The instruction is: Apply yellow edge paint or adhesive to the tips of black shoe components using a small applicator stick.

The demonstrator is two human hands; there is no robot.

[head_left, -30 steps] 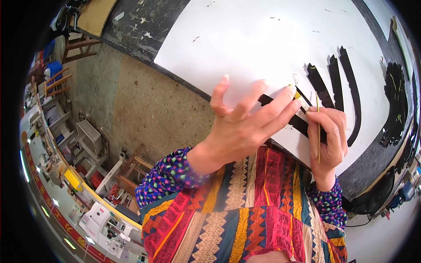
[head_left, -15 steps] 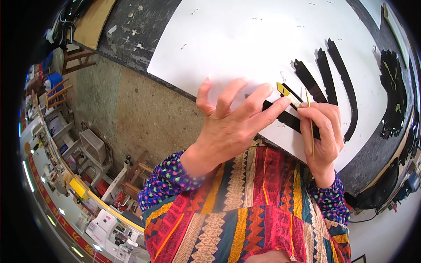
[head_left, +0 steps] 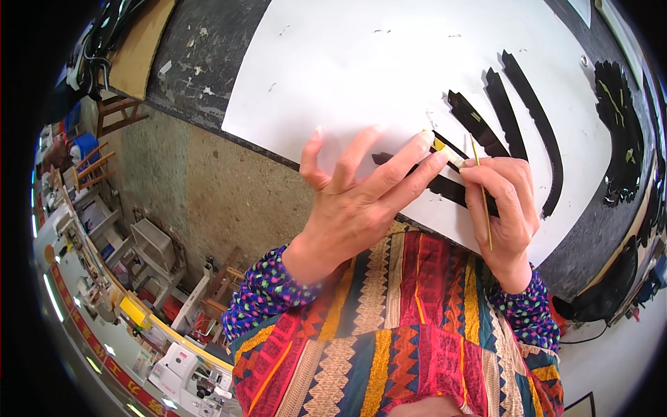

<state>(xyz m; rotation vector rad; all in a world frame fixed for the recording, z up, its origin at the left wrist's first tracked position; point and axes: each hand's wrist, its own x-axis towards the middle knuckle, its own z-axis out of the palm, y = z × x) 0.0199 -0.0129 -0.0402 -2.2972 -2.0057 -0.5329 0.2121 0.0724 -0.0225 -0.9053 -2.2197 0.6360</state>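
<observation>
My left hand (head_left: 354, 201) is spread open, palm down, at the near edge of the white sheet. Its index and middle fingertips rest by a small yellow piece (head_left: 438, 144), partly covering it. From there a narrow whitish strip (head_left: 453, 157) runs along a thin black strip to my right fingertips. My right hand (head_left: 504, 201) is closed, with a thin yellowish stick (head_left: 474, 147) held among its fingers. Its thumb and index finger meet at the whitish strip's end; whether they grip it I cannot tell. A wider black strip (head_left: 450, 189) lies partly beneath both hands.
Several black curved strips (head_left: 508, 115) fan out on the white sheet (head_left: 333, 62) beyond my right hand. A pile of glossy black pieces (head_left: 618, 142) lies on the dark tabletop at right. Brown board (head_left: 141, 52) sits at far left. Wooden stools (head_left: 90, 163) stand on the floor.
My left fingertips have moved onto the yellow piece, covering more of it. My right hand keeps its hold on the stick. The whole view has shifted slightly.
</observation>
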